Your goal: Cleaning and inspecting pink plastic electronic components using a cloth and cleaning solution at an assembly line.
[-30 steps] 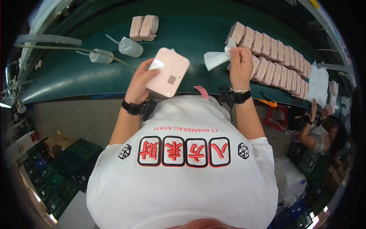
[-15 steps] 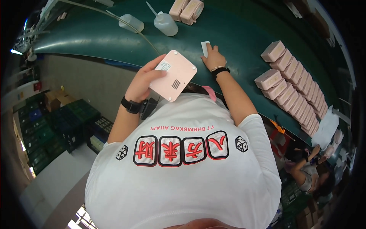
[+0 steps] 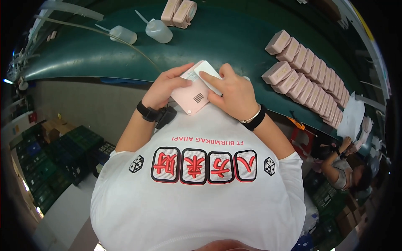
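My left hand [image 3: 167, 85] is closed round one side of a pale pink square device [image 3: 190, 100], its thumb lying on the face. That face is turned up and shows a label, a small dark-slotted grille and a round white foot at a corner. My right hand [image 3: 234, 94] presses a flat white piece [image 3: 204, 68] onto the far right part of the same face, index finger stretched across it. Whether the piece is card or folded cloth, I cannot tell. Both hands are in front of my chest, at the near edge of the green bench [image 3: 209, 44].
Two translucent squeeze bottles [image 3: 159, 32] with thin spouts are on the bench at the far left, beside two pink devices [image 3: 179, 14]. Long rows of pink devices [image 3: 307, 62] line the right side. Beyond them, another person [image 3: 341, 163] works near a white sheet [image 3: 351, 115].
My right hand has left the bench and come left with the white piece, now against the pink device. The left hand still holds the device.
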`<state>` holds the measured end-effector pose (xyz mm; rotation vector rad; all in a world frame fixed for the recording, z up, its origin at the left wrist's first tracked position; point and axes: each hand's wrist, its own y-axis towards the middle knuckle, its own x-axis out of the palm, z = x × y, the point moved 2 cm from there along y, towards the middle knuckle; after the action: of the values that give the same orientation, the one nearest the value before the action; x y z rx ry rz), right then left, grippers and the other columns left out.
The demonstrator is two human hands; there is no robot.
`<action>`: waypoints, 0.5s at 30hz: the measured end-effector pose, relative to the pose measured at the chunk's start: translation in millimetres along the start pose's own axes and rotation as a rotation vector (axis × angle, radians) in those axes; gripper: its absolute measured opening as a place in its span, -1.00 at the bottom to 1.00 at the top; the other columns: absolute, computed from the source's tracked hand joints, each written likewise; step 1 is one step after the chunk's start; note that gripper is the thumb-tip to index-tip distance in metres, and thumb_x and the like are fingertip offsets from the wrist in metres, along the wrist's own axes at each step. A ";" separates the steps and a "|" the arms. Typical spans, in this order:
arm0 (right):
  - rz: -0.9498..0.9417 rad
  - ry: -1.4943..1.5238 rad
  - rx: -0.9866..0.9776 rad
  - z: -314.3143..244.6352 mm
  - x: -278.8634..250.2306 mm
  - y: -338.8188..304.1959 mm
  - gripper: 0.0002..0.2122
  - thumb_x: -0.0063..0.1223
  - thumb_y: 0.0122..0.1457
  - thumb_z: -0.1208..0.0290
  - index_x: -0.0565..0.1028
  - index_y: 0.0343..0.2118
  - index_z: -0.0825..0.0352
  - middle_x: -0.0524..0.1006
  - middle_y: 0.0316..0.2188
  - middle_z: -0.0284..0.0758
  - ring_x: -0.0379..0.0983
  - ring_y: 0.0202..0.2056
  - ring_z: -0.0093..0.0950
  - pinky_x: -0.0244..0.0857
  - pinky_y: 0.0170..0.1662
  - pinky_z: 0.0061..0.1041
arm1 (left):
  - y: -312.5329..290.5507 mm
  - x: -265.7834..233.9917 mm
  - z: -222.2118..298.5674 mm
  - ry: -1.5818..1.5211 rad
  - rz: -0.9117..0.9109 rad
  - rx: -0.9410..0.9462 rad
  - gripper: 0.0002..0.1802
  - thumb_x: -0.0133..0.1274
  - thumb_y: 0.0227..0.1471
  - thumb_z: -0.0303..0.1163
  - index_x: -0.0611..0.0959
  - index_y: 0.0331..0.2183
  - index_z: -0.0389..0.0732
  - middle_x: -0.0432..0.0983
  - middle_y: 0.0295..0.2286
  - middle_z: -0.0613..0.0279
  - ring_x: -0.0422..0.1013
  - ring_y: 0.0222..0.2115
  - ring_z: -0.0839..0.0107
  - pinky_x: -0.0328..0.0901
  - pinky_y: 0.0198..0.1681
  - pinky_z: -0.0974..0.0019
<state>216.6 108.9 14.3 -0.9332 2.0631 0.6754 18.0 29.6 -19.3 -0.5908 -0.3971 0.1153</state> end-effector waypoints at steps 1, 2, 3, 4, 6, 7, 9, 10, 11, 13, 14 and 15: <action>0.038 -0.029 0.011 0.6 3.0 3.8 -0.56 0.17 -0.06 0.30 0.55 -0.01 0.03 0.34 -0.38 -0.27 0.41 -0.52 -0.36 0.35 -0.47 -0.45 | 1.9 2.4 0.1 0.049 -0.017 -0.009 -0.37 0.08 -0.01 -0.57 0.40 0.15 -0.33 0.49 -0.04 0.10 0.47 -0.11 0.41 0.34 -0.03 0.40; 0.074 -0.060 0.021 2.6 5.6 7.3 -0.57 0.17 -0.06 0.30 0.56 -0.02 0.04 0.33 -0.39 -0.28 0.41 -0.53 -0.36 0.35 -0.48 -0.45 | 4.0 3.4 -0.1 0.050 -0.027 -0.012 -0.37 0.08 -0.01 -0.57 0.40 0.15 -0.33 0.49 -0.04 0.10 0.47 -0.11 0.41 0.34 -0.03 0.40; 0.110 -0.091 0.032 4.5 6.6 8.2 -0.57 0.16 -0.06 0.31 0.56 -0.03 0.04 0.32 -0.39 -0.28 0.41 -0.53 -0.36 0.34 -0.48 -0.45 | 6.0 4.0 0.1 0.055 -0.039 -0.014 -0.37 0.08 -0.02 -0.57 0.41 0.14 -0.33 0.50 -0.05 0.10 0.47 -0.11 0.42 0.34 -0.03 0.40; 0.113 -0.096 0.040 5.5 5.0 7.6 -0.57 0.16 -0.06 0.31 0.56 -0.03 0.04 0.32 -0.39 -0.28 0.41 -0.53 -0.36 0.34 -0.48 -0.45 | 8.1 4.4 0.5 0.061 -0.051 -0.015 -0.38 0.08 -0.02 -0.56 0.42 0.14 -0.33 0.50 -0.05 0.10 0.47 -0.12 0.42 0.34 -0.03 0.40; 0.135 -0.070 0.034 6.8 -2.5 6.6 -0.58 0.15 -0.05 0.31 0.56 -0.03 0.04 0.32 -0.39 -0.28 0.42 -0.53 -0.36 0.34 -0.49 -0.45 | 13.0 5.2 -0.3 0.069 -0.066 -0.017 -0.38 0.09 -0.02 -0.56 0.42 0.13 -0.33 0.50 -0.05 0.11 0.48 -0.12 0.42 0.34 -0.04 0.40; 0.146 -0.057 0.029 7.7 -4.2 5.1 -0.58 0.15 -0.05 0.32 0.56 -0.03 0.05 0.31 -0.39 -0.28 0.42 -0.53 -0.36 0.34 -0.49 -0.45 | 16.0 5.9 -0.9 0.070 -0.072 -0.017 -0.38 0.09 -0.02 -0.56 0.42 0.14 -0.33 0.50 -0.05 0.11 0.48 -0.13 0.42 0.34 -0.04 0.40; 0.116 -0.093 0.040 4.7 -3.3 -5.7 -0.58 0.14 -0.05 0.32 0.56 -0.03 0.05 0.31 -0.39 -0.28 0.43 -0.52 -0.36 0.34 -0.49 -0.45 | 18.8 6.9 -1.2 0.071 -0.075 -0.014 -0.38 0.09 -0.02 -0.55 0.42 0.14 -0.33 0.51 -0.06 0.11 0.49 -0.14 0.42 0.35 -0.05 0.40; 0.085 -0.127 0.050 2.3 -2.2 -11.7 -0.58 0.14 -0.05 0.32 0.56 -0.03 0.05 0.31 -0.39 -0.28 0.43 -0.51 -0.36 0.34 -0.48 -0.45 | 19.0 6.8 -0.5 0.070 -0.074 -0.013 -0.38 0.09 -0.02 -0.55 0.42 0.14 -0.33 0.51 -0.06 0.11 0.49 -0.14 0.42 0.35 -0.05 0.40; 0.057 -0.164 0.066 0.7 -2.1 -14.8 -0.59 0.13 -0.04 0.33 0.56 -0.04 0.05 0.31 -0.39 -0.28 0.44 -0.51 -0.36 0.34 -0.48 -0.45 | 19.2 7.1 2.2 0.071 -0.077 -0.020 -0.38 0.09 -0.02 -0.55 0.42 0.14 -0.33 0.51 -0.06 0.12 0.49 -0.14 0.43 0.35 -0.05 0.40; 0.099 -0.168 0.073 5.7 -1.1 -2.2 -0.59 0.13 -0.04 0.33 0.56 -0.04 0.06 0.31 -0.39 -0.27 0.44 -0.50 -0.37 0.34 -0.48 -0.45 | 19.4 7.5 6.0 0.073 -0.081 -0.035 -0.38 0.09 -0.01 -0.55 0.43 0.13 -0.32 0.51 -0.07 0.12 0.49 -0.15 0.43 0.35 -0.06 0.41; 0.136 -0.169 0.069 9.3 -0.6 7.1 -0.59 0.13 -0.04 0.33 0.57 -0.04 0.06 0.32 -0.39 -0.27 0.44 -0.50 -0.37 0.34 -0.47 -0.45 | 19.6 7.5 5.9 0.073 -0.081 -0.034 -0.38 0.09 -0.01 -0.55 0.43 0.13 -0.32 0.51 -0.07 0.12 0.49 -0.15 0.43 0.35 -0.06 0.41; 0.173 -0.170 0.066 10.3 -1.4 11.4 -0.60 0.13 -0.04 0.33 0.57 -0.05 0.06 0.32 -0.39 -0.27 0.44 -0.49 -0.37 0.35 -0.47 -0.45 | 20.2 7.9 5.0 0.084 -0.088 -0.037 -0.39 0.09 -0.01 -0.55 0.43 0.13 -0.32 0.51 -0.07 0.12 0.49 -0.15 0.44 0.36 -0.06 0.41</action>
<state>212.5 123.4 11.3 -0.6423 2.0158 0.7454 23.3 50.6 -24.2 -0.6113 -0.3439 -0.0013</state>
